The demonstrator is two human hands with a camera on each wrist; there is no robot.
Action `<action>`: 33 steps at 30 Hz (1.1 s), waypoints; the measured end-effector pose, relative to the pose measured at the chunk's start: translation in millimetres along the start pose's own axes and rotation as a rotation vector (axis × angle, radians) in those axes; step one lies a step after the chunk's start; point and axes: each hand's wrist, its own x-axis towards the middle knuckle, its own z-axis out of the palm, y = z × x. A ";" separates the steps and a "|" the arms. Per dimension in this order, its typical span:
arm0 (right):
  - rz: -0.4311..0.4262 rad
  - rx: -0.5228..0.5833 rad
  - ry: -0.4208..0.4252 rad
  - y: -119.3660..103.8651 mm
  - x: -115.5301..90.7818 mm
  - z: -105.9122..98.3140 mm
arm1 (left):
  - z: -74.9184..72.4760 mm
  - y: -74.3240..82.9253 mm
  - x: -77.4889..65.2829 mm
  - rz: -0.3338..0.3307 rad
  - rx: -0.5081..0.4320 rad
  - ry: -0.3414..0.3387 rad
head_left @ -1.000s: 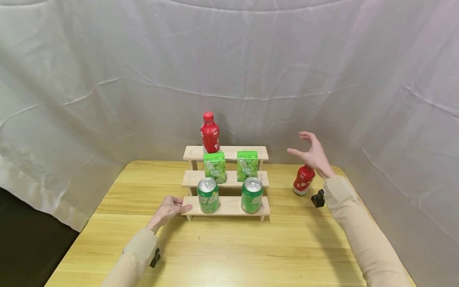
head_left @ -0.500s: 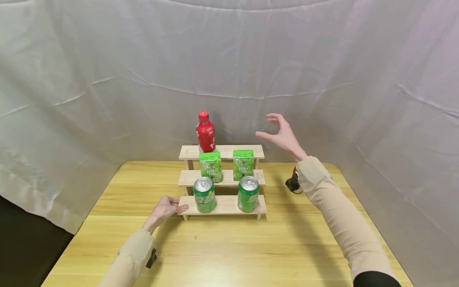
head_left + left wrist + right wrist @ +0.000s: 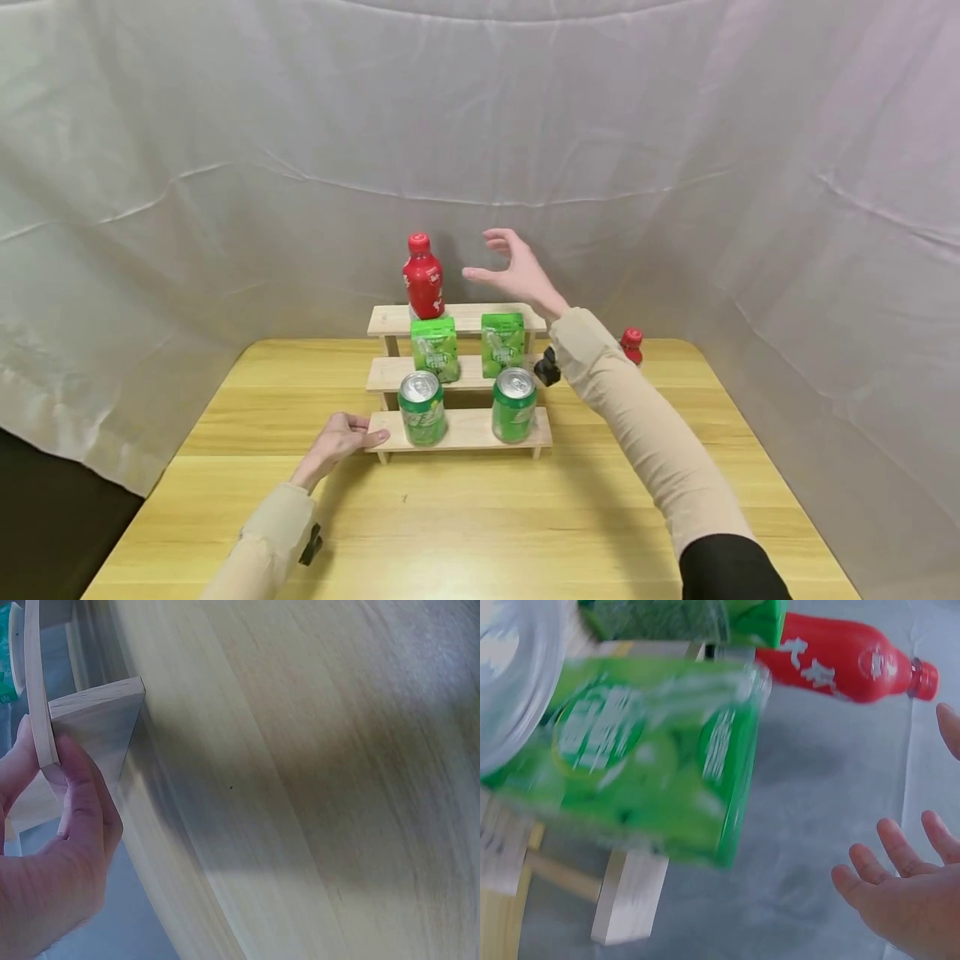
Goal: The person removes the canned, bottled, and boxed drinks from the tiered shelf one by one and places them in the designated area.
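Note:
My left hand (image 3: 340, 439) pinches the left end of the lowest step of a three-step wooden display rack (image 3: 468, 429), thumb on top and fingers beneath. My right hand (image 3: 516, 271) is in the air over the right part of the top step, fingers spread and holding nothing. To its left a red bottle (image 3: 424, 283) stands on the top step, apart from the hand. Two green juice boxes (image 3: 435, 354) are on the middle step, and two green soda cans (image 3: 422, 408) on the bottom one. The right wrist view shows the nearer juice box (image 3: 645, 742) blurred.
A second red bottle (image 3: 632, 343) stands on the table right of the rack, partly hidden by my right sleeve. Grey cloth (image 3: 480, 108) hangs behind and at both sides of the wooden table (image 3: 487, 533).
My right hand has moved left from above the bottle on the table to over the rack's top step, its fingers still spread. The left hand keeps its pinch on the rack.

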 end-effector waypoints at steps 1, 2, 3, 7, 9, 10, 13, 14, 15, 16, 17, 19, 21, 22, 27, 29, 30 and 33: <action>0.009 0.013 -0.007 -1.7 1.9 4.3 | -0.2 -0.2 0.0 0.001 -0.002 0.000; 0.013 0.025 -0.015 -3.1 3.9 8.3 | -0.3 -0.4 -0.1 0.001 -0.001 -0.001; 0.015 0.029 -0.021 -4.4 5.9 12.1 | -0.4 -0.5 -0.3 0.001 -0.003 -0.003; 0.036 0.039 -0.049 -10.1 12.8 26.5 | -1.3 -1.0 -0.1 0.004 -0.001 -0.003; 0.046 0.039 -0.063 -12.8 15.8 32.7 | -1.6 -1.1 0.2 0.008 0.003 -0.003; 0.052 0.039 -0.070 -13.9 16.9 35.8 | -1.7 -1.1 0.3 0.008 0.006 -0.002; 0.053 0.043 -0.087 -16.0 20.2 44.7 | -2.1 -1.0 0.1 0.006 0.013 0.002; 0.052 0.043 -0.093 -16.7 21.0 47.4 | -2.4 -1.1 0.0 0.006 0.013 0.002; 0.050 0.044 -0.098 -17.0 22.3 50.2 | -2.7 -1.2 0.0 0.006 0.016 0.002; 0.047 0.045 -0.100 -17.1 23.7 53.0 | -2.9 -1.0 0.0 0.005 0.019 0.003; 0.044 0.046 -0.104 -17.6 24.6 55.6 | -3.1 -0.9 0.0 0.003 0.020 0.004; 0.040 0.046 -0.109 -18.8 26.5 60.9 | -3.3 -0.6 -0.2 0.002 0.019 0.003; 0.037 0.050 -0.117 -19.8 27.7 65.8 | -3.7 -0.2 -0.5 0.001 0.019 0.002; 0.038 0.048 -0.122 -20.5 27.7 68.0 | -3.7 -0.1 -0.9 -0.001 0.015 0.001; 0.043 0.034 -0.123 -22.0 29.5 76.0 | -4.4 -0.1 -2.5 0.005 -0.004 -0.009; 0.035 0.025 -0.112 -22.3 31.1 78.6 | -4.9 -0.2 -2.9 0.005 -0.006 -0.011; 0.032 0.019 -0.107 -22.4 32.0 79.8 | -5.3 -0.2 -3.0 0.004 -0.006 -0.011; 0.027 -0.001 -0.096 -23.3 33.1 82.5 | -6.0 -0.3 -3.3 0.000 -0.003 -0.010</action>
